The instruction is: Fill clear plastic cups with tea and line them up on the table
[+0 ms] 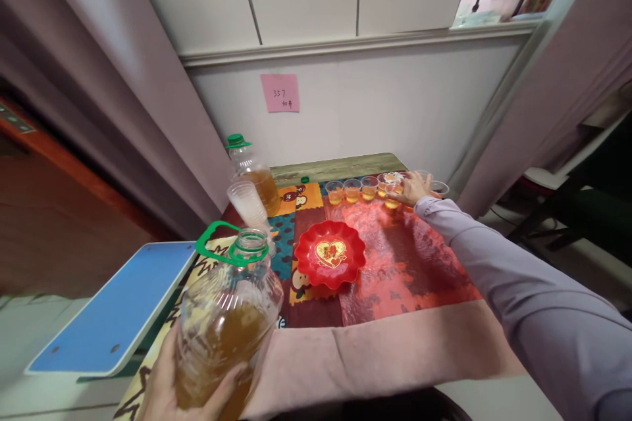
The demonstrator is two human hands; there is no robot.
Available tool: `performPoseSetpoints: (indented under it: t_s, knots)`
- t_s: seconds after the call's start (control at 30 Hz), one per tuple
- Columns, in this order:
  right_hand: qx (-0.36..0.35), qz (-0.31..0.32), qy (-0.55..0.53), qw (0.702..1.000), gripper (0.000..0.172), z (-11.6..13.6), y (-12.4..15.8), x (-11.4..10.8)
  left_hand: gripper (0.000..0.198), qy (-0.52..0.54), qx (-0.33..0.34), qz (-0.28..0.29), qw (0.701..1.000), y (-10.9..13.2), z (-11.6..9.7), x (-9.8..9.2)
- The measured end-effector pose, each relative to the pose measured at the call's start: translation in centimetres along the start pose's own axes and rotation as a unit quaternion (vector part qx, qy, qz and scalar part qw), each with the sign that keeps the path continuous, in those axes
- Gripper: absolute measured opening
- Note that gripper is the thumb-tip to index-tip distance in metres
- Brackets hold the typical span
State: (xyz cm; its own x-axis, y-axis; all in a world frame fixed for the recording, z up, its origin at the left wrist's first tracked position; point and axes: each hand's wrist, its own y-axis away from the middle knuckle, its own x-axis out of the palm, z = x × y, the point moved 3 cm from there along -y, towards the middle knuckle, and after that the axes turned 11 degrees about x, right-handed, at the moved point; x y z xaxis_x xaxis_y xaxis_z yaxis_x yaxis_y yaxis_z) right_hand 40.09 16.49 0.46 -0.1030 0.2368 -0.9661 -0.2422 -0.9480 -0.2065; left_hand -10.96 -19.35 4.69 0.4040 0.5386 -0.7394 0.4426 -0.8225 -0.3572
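My left hand (197, 388) is wrapped round the lower part of a big clear jug (230, 329) of amber liquid; its mouth is uncapped and a green handle rings the neck. At the back right, my right hand (412, 189) has its fingers around a small clear cup (392, 197) holding amber liquid. More such cups, among them one (352, 192) to the left, stand in a row along the far side of the table. A red scalloped dish (330, 254) with a gold heart lies mid-table.
A second jug (264, 187) with a green cap stands at the back left, beside a leaning stack of clear cups (247, 205). A loose green cap (305, 179) lies near the wall. A blue board (118, 306) is left of the table; a pink note (280, 93) hangs on the wall.
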Motion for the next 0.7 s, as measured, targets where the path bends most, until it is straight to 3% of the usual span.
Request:
performPoseSetpoints:
  t_s: [0.17, 0.27, 0.37, 0.5, 0.57, 0.7]
  knots:
    - [0.007, -0.023, -0.018, 1.0, 0.073, 0.4, 0.6, -0.7, 0.121, 0.014, 0.028, -0.03, 0.999, 0.5, 0.2, -0.1]
    - [-0.03, -0.082, -0.062, 0.994, 0.07, 2.8, 1.6, -2.5, 0.114, 0.025, 0.048, -0.033, 0.998, 0.9, 0.3, -0.1]
    - [-0.128, -0.108, -0.149, 0.974, 0.053, 7.9, 4.5, -5.3, 0.111, 0.025, 0.056, -0.036, 0.997, 1.2, 0.4, -0.2]
    - [-0.237, 0.008, -0.273, 0.932, 0.032, 17.2, 11.1, -7.7, 0.11, 0.034, 0.068, -0.036, 0.996, 1.3, 0.5, -0.2]
    - [-0.292, 0.081, -0.293, 0.907, 0.027, 21.9, 14.5, -7.9, 0.11, 0.045, 0.074, -0.031, 0.996, 1.2, 0.5, -0.2]
    - [-0.37, 0.122, -0.219, 0.895, 0.026, 28.9, 19.1, -7.0, 0.111, 0.062, 0.08, -0.024, 0.995, 1.2, 0.5, -0.2]
